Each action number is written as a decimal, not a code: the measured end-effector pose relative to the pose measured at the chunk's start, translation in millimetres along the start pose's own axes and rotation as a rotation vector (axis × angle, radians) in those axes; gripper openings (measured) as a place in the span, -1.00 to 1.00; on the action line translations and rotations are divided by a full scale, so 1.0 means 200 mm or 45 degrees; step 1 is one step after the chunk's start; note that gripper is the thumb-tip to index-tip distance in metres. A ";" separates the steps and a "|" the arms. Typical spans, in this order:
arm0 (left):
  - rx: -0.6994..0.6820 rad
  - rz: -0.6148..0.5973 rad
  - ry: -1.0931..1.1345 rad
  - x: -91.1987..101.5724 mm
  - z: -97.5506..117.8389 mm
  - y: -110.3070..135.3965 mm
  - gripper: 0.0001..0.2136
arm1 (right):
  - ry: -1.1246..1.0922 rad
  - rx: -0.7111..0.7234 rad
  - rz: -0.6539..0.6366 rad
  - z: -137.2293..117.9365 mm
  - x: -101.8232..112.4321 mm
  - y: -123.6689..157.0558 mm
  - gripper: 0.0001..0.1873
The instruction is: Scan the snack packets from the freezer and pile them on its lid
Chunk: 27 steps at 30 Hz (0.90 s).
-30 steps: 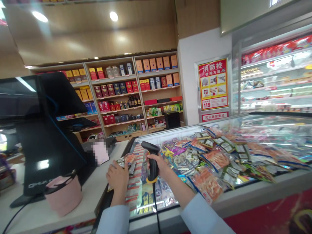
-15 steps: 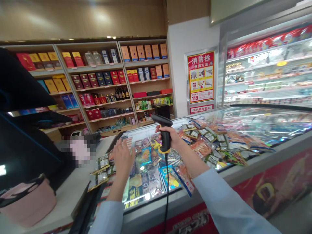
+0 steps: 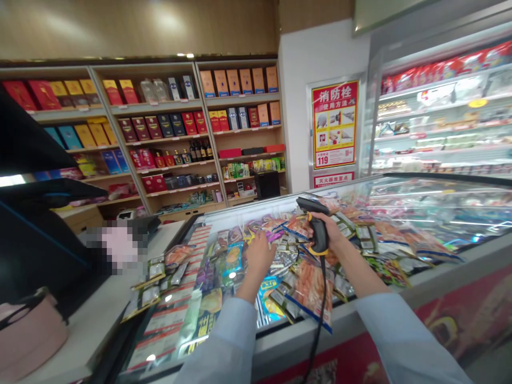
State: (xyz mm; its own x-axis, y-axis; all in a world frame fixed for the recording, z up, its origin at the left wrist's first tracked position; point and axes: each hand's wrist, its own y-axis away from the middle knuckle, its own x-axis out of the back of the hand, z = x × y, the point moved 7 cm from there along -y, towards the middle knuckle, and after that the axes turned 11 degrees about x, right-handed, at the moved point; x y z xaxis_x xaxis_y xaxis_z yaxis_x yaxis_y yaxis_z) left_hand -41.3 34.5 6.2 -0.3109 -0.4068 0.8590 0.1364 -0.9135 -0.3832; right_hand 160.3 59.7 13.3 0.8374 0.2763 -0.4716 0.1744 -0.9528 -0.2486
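My right hand (image 3: pixel 328 230) is wrapped around the grip of a black and yellow barcode scanner (image 3: pixel 319 232), whose cord hangs down past the freezer's front edge. My left hand (image 3: pixel 260 256) is over the glass top, with its fingers slightly bent and apart. By its fingertips is a purple packet (image 3: pixel 275 236); whether they touch it I cannot tell. Just right of that hand begins a loose pile of snack packets, among them an orange-brown one (image 3: pixel 310 290) lying near the front edge beneath the scanner. A smaller group of packets (image 3: pixel 150 293) rests at the left end of the glass.
Under the glass of the chest freezer (image 3: pixel 292 341) are more bagged goods. A counter (image 3: pixel 94 320) on the left carries a pink bag (image 3: pixel 30 336) and a dark monitor-like object (image 3: pixel 36 234). Shelves with boxes (image 3: pixel 154 128) and a lit display fridge (image 3: pixel 440 117) stand behind.
My left hand has moved right from the left packets to the edge of the pile. The scanner in my right hand has moved right and lower. An orange packet now lies on the left group.
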 end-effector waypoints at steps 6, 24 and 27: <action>-0.081 0.035 -0.016 -0.13 0.01 -0.07 -0.61 | -0.132 0.187 0.001 0.04 0.10 -0.04 -0.76; -0.162 0.398 0.341 0.07 -0.03 -0.09 -0.63 | -0.129 0.137 -0.004 0.05 0.06 -0.01 -0.78; -0.059 0.374 0.367 0.06 -0.11 -0.13 -0.69 | -0.124 0.136 -0.017 0.05 0.06 -0.01 -0.77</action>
State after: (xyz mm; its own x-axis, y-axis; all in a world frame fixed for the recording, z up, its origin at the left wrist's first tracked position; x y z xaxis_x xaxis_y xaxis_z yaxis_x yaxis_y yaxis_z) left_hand -69.4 53.3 18.9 -0.5164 -0.6271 0.5832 0.2181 -0.7549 -0.6186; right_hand 164.8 66.0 -0.5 0.7802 0.3047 -0.5463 0.1245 -0.9315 -0.3417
